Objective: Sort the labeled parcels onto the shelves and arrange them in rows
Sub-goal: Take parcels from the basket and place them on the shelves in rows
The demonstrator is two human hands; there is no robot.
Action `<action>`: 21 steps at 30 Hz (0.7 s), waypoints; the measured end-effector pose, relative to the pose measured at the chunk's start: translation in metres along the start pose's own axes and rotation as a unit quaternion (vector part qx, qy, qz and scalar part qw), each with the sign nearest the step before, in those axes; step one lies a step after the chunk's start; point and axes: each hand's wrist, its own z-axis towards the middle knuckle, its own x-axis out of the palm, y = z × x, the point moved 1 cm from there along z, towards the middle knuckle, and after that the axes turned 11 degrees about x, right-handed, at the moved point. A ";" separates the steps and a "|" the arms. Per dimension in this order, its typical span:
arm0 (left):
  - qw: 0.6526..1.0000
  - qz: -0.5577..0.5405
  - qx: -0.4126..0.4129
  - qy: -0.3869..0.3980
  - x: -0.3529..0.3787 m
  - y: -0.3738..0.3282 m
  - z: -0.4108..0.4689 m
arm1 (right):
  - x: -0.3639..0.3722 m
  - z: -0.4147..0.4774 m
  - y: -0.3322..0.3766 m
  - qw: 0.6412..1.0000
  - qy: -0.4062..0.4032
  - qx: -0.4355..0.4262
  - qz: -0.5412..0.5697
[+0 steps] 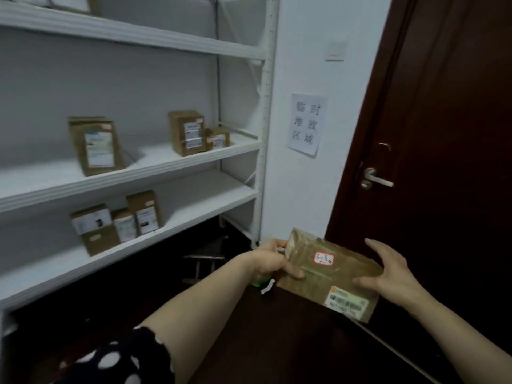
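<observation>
A flat brown cardboard parcel [329,275] with a red-edged handwritten sticker and a shipping label is held in front of me, low and right of centre. My left hand [273,261] grips its left end, thumb on top. My right hand [388,268] holds its right end, thumb on the top face and fingers spread around the far edge. A white shelf unit [166,162] stands to the left. Its middle shelf carries three upright labeled boxes [95,145] [188,133] [219,138]. The shelf below holds a close row of three boxes [119,221].
A dark wooden door [443,134] with a metal handle [375,178] stands at the right. A paper sign [306,124] hangs on the white wall between shelf and door. Something green and white [264,284] shows under my left hand. A dark floor with a metal object [205,261] lies below the shelves.
</observation>
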 end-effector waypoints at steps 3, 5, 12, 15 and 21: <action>0.999 0.018 -0.010 -0.038 -0.022 0.017 -0.023 | 0.030 0.011 0.026 0.973 0.115 -0.049 -0.196; 0.998 0.024 -0.018 -0.059 -0.040 0.026 -0.041 | 0.052 0.018 0.042 0.955 0.157 -0.071 -0.241; 0.994 0.011 -0.018 -0.112 -0.104 0.055 -0.077 | 0.109 0.043 0.092 0.941 0.275 -0.126 -0.150; 0.990 0.013 -0.001 -0.139 -0.131 0.064 -0.072 | 0.135 0.060 0.115 0.939 0.256 -0.159 -0.168; 0.969 -0.032 -0.013 -0.243 -0.199 0.075 -0.038 | 0.188 0.111 0.176 0.933 0.177 -0.205 -0.236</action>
